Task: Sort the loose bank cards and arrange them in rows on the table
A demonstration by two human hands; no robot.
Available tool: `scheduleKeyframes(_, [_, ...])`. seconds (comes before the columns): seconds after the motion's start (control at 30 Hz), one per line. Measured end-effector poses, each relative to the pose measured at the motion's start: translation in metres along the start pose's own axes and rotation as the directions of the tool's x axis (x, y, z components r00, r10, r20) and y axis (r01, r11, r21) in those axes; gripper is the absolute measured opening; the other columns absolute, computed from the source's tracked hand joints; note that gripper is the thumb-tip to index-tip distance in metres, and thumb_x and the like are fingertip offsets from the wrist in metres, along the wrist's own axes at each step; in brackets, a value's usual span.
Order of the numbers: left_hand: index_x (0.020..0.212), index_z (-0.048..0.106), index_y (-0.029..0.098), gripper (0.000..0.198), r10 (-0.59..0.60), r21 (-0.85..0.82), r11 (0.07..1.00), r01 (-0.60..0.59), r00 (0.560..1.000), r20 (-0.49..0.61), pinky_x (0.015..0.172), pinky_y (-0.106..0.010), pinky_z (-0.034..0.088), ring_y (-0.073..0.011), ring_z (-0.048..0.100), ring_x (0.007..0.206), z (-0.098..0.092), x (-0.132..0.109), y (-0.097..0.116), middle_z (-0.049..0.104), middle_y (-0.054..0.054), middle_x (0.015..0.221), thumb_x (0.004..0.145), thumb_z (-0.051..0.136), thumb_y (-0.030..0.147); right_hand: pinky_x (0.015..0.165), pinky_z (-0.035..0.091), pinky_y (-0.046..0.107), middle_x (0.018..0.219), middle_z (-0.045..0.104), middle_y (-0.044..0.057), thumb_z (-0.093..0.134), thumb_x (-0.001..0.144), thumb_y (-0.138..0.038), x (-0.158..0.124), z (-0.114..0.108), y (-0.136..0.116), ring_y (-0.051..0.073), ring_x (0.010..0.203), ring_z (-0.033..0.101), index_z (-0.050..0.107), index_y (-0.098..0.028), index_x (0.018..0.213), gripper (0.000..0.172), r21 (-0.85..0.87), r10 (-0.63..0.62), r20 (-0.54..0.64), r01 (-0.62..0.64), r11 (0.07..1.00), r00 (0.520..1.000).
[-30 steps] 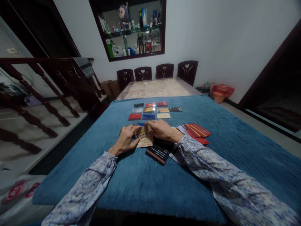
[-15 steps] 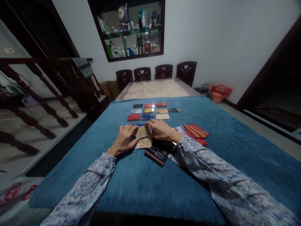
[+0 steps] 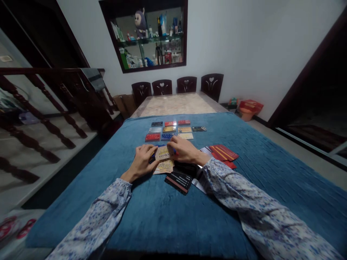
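A light beige card (image 3: 163,153) is held up between my two hands over the blue cloth. My left hand (image 3: 142,160) pinches its left side with fingers and thumb. On the right side, my right hand (image 3: 185,148) grips its upper corner. Beneath it lie a cream printed card (image 3: 165,167) and, closer to me, a black card with a brown stripe (image 3: 179,182). Red cards with gold stripes (image 3: 224,152) are fanned out right of my right hand. Beyond my hands, several cards lie in rows, among them a red card (image 3: 153,137) and a blue card (image 3: 168,137).
The blue cloth (image 3: 151,216) covers the near part of a marble-topped table (image 3: 176,103). Dark chairs (image 3: 187,84) stand at its far end. A wooden railing (image 3: 48,104) runs at the left, and a red bag (image 3: 251,105) is on the floor at the right.
The whole view has shifted slightly. Both hands keep their grip on the beige card, which is tilted a little differently.
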State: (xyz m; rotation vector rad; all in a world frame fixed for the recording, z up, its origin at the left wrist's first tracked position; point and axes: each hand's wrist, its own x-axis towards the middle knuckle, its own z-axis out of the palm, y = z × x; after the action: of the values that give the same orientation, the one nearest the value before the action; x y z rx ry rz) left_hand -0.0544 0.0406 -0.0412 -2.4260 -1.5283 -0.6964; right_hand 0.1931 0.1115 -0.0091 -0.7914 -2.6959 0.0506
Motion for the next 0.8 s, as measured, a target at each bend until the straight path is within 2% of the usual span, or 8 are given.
scheduleKeyframes(0.4, [0.132, 0.064, 0.021, 0.046, 0.030, 0.006, 1.000, -0.030, 0.998, 0.052, 0.101, -0.052, 0.037, -0.0337, 0.054, 0.118, 0.000, 0.022, -0.006, 0.067, -0.015, 0.125, 0.087, 0.066, 0.031, 0.085, 0.045, 0.036, 0.109, 0.059, 0.011, 0.077, 0.079, -0.022, 0.000, 0.002, 0.017, 0.024, 0.100, 0.052, 0.068, -0.016, 0.100, 0.023, 0.052, 0.017, -0.071, -0.013, 0.999, 0.997])
scheduleKeyframes(0.53, [0.131, 0.063, 0.020, 0.047, 0.047, 0.013, 0.999, -0.049, 0.993, 0.107, 0.101, -0.053, 0.036, -0.0342, 0.053, 0.119, 0.001, 0.036, -0.005, 0.066, -0.016, 0.128, 0.086, 0.068, 0.032, 0.088, 0.045, 0.037, 0.106, 0.059, 0.009, 0.074, 0.080, -0.019, -0.002, -0.002, 0.028, 0.023, 0.099, 0.053, 0.069, -0.017, 0.095, 0.017, 0.066, -0.013, -0.072, 0.018, 0.998, 0.997])
scheduleKeyframes(0.8, [0.130, 0.064, 0.022, 0.046, 0.094, -0.013, 0.996, -0.093, 0.981, 0.167, 0.101, -0.055, 0.036, -0.0348, 0.052, 0.122, 0.005, 0.072, 0.000, 0.064, -0.014, 0.129, 0.085, 0.073, 0.031, 0.089, 0.047, 0.036, 0.110, 0.058, 0.009, 0.078, 0.079, -0.023, -0.007, -0.010, 0.058, 0.024, 0.106, 0.054, 0.068, -0.018, 0.099, 0.022, 0.113, 0.041, -0.029, -0.037, 0.993, 0.999])
